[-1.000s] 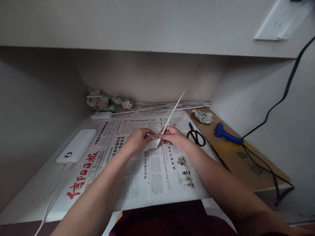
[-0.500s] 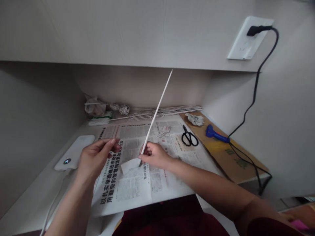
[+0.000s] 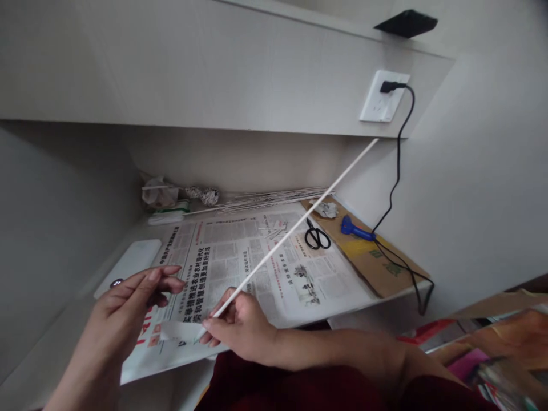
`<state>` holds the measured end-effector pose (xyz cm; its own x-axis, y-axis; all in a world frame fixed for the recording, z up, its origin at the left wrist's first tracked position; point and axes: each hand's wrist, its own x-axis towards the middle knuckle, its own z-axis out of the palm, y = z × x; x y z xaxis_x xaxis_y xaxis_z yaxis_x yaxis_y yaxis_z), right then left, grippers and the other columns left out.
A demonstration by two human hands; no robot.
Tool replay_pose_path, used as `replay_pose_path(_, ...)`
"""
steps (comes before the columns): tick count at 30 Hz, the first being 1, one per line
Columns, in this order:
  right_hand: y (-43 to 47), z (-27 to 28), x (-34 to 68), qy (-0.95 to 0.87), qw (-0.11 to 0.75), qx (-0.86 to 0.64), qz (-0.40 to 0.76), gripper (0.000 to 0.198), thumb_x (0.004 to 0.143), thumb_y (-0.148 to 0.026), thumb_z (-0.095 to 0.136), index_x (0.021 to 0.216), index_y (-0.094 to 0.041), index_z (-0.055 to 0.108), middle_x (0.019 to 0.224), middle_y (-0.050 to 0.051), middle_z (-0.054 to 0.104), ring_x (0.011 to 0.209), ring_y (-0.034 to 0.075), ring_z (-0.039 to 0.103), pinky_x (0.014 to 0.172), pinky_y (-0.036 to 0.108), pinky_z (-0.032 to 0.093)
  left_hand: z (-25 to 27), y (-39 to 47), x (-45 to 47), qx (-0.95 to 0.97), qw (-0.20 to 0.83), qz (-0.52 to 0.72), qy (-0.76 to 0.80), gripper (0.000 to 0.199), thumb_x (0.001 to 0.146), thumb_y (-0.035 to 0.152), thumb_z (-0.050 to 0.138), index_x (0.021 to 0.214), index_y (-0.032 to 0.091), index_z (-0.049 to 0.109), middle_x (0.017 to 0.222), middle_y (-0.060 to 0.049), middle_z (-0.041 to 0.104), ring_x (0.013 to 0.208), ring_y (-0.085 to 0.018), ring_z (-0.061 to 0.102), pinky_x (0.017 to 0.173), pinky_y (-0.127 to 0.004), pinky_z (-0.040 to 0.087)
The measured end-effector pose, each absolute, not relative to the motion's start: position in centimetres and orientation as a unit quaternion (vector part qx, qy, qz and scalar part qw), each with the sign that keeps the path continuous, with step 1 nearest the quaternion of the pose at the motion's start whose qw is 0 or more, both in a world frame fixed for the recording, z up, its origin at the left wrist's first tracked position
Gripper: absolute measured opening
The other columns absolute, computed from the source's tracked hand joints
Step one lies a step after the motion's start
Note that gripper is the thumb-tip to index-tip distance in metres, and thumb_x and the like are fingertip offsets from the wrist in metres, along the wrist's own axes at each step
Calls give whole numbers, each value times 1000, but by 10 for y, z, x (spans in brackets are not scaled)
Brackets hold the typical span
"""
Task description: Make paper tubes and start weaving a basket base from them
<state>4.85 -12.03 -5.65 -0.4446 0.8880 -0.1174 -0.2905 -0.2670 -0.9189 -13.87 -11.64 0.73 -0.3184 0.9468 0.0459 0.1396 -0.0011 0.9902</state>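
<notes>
My right hand [image 3: 240, 325] pinches a long, thin white rolled-paper stick [image 3: 295, 224] near its lower end. The stick slants up to the right, its far tip near the edge of the overhead panel. A loose flat flap of white paper [image 3: 182, 330] sticks out to the left from the held end. To the left, my left hand [image 3: 132, 297] hovers with half-bent fingers apart and nothing visible in them, clear of the stick. Newspaper [image 3: 231, 245] lies spread beneath both hands. Black-handled scissors [image 3: 317, 237] rest on it beyond the stick.
A blue glue gun [image 3: 357, 229] with a black cord lies on cardboard [image 3: 396, 273] at right, near crumpled paper [image 3: 324, 209]. Several paper sticks [image 3: 274, 200] line the back. A white power bank [image 3: 132, 262] sits left. Overhead juts a panel [image 3: 192, 74] with a socket [image 3: 382, 103].
My right hand has moved down and left, and the stick has tilted further to the right. My left hand has shifted lower. The whole view has turned a little.
</notes>
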Motion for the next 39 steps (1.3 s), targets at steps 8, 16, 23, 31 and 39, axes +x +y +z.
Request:
replay_pose_path(8, -118, -24, 95, -527, 531, -327, 578, 23, 75, -33, 72, 82, -21, 53, 80, 2, 69, 74, 19, 71, 63, 30, 56, -10, -109, -131, 414, 403, 563, 591, 40, 75, 50, 67, 102, 21, 68, 87, -5, 72, 83, -18, 66, 60, -22, 49)
replay_pose_path(16, -73, -4, 120, -496, 631, -372, 466, 24, 76, -35, 70, 80, -24, 49, 85, 1, 67, 74, 18, 69, 70, 35, 57, -10, -94, -40, 288, 688, 532, 402, 35, 68, 26, 79, 100, 15, 71, 90, -6, 69, 75, -10, 64, 59, -16, 50)
replay_pose_path(23, -63, -17, 122, -531, 656, -375, 384, 17, 79, -29, 69, 80, -23, 53, 90, 2, 66, 81, 16, 64, 75, 33, 53, -5, -75, 15, 175, 773, 531, 300, 22, 79, 32, 71, 92, 15, 69, 81, -2, 64, 63, -5, 58, 53, -13, 50)
replay_pose_path(31, -43, -17, 120, -519, 655, -355, 420, 17, 78, -30, 70, 83, -22, 55, 97, 3, 64, 92, 17, 63, 82, 32, 51, -2, -46, 22, 174, 731, 582, 311, 15, 79, 28, 71, 86, 17, 63, 76, 2, 63, 59, -5, 57, 46, -12, 45)
replay_pose_path(39, -99, -14, 132, -639, 408, -410, 506, 21, 92, -37, 51, 104, -21, 58, 87, 4, 64, 79, 16, 62, 63, 28, 50, -1, 9, -4, 167, 673, 630, 349, 9, 88, 12, 56, 81, 10, 61, 73, -6, 67, 67, -13, 69, 54, -16, 56)
